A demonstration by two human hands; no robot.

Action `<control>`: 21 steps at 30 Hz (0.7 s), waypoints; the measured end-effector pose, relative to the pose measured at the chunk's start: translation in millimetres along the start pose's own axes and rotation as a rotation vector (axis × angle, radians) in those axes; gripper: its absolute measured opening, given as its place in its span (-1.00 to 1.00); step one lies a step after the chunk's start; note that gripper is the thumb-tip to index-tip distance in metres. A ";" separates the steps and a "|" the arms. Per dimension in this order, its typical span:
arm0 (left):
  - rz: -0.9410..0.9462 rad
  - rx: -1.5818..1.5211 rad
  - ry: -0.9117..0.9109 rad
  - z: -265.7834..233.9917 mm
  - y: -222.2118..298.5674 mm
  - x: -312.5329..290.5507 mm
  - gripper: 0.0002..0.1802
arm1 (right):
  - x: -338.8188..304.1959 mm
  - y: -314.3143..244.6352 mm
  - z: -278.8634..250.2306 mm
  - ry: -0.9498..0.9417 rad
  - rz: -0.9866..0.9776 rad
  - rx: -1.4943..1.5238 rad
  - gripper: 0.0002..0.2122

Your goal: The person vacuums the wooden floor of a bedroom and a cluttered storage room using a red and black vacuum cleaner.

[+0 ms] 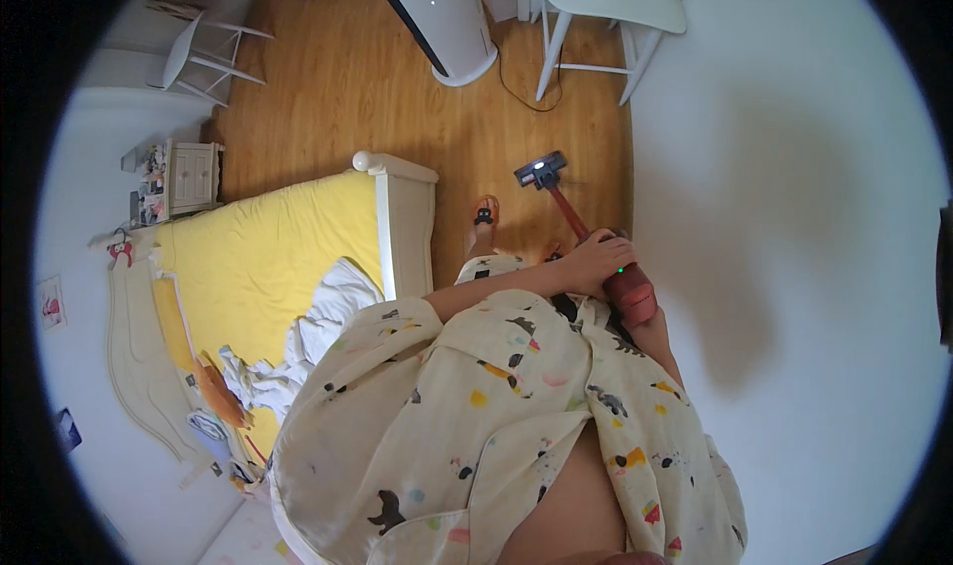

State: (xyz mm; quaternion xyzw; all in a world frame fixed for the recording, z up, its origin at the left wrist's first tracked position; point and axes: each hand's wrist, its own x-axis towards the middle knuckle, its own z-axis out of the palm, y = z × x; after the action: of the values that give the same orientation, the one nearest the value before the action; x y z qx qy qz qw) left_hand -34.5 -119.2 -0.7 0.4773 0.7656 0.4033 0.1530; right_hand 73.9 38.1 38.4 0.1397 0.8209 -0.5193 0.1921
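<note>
A red cordless stick vacuum cleaner (632,299) slants away from my body, its red tube running down to a dark floor head (539,171) on the wooden floor. A light shines on that head. My left hand (596,261) reaches across and is wrapped over the upper part of the vacuum, beside a small green light. Behind the rounded red end, my right hand (650,335) is closed around the rear of the vacuum, with most of its fingers hidden by the body.
At left stands a bed with a yellow sheet (268,257), a white footboard (407,229) and a crumpled white blanket (333,302). Ahead are a white tower appliance (462,34), its black cord (531,106) and a white chair (606,14). A white wall (794,267) rises close on the right.
</note>
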 end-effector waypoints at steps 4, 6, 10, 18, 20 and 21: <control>-0.167 0.056 0.158 23.9 -4.3 -7.3 -0.21 | 18.6 44.6 12.3 0.032 0.000 -0.046 -0.80; -0.266 0.038 0.271 30.1 -6.4 -18.8 -0.23 | 33.7 61.0 22.4 0.048 -0.088 -0.004 -0.79; -0.789 -0.201 0.186 10.2 -9.0 -43.9 -0.31 | 48.7 34.7 42.4 0.134 -0.123 0.083 -0.75; -0.700 -0.466 -0.183 -18.2 -55.8 -64.5 -0.65 | 89.4 -9.8 78.1 0.043 0.041 0.000 -0.73; -0.579 -0.509 -0.112 -12.5 -65.5 -65.2 -0.67 | 96.1 -23.2 84.4 0.068 0.025 0.023 -0.72; -0.601 -0.546 -0.081 -18.9 -66.5 -64.1 -0.69 | 100.1 -27.5 87.8 0.100 0.008 0.053 -0.71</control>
State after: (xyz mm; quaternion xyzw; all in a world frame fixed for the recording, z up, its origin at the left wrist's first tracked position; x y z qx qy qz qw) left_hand -54.7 -197.4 -49.2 0.1894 0.7291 0.5099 0.4153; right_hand -11.7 -50.0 -19.7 0.1740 0.8150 -0.5322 0.1491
